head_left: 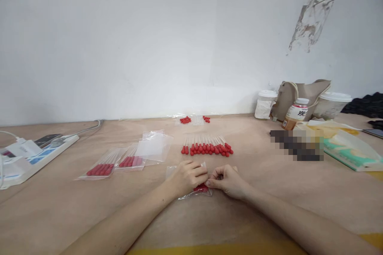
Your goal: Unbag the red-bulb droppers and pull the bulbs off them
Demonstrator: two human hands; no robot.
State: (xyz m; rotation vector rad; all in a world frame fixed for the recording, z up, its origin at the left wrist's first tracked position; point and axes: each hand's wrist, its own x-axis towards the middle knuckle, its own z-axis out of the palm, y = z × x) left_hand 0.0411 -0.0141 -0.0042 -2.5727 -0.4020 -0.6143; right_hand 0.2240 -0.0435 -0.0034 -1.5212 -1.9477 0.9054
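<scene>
Tabletop (pixel 194 223): centre, twd near edge, L hand (pixel 189 176) over, R hand (pixel 228 181) against clear bag (pixel 191 195); hands nearly meeting, grip unconfirmed (view obscured). Loose pipettes (pixel 212 148) beyond; red bulbs (pixel 200 188) in bag. Step: prob. bagging. Next calls for steady bag, light pinch.

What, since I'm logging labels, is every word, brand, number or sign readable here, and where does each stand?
"炭": on the label of the bottle; the smaller print there is too small to read.
White charger: faint marking, too blurred to read.
</scene>
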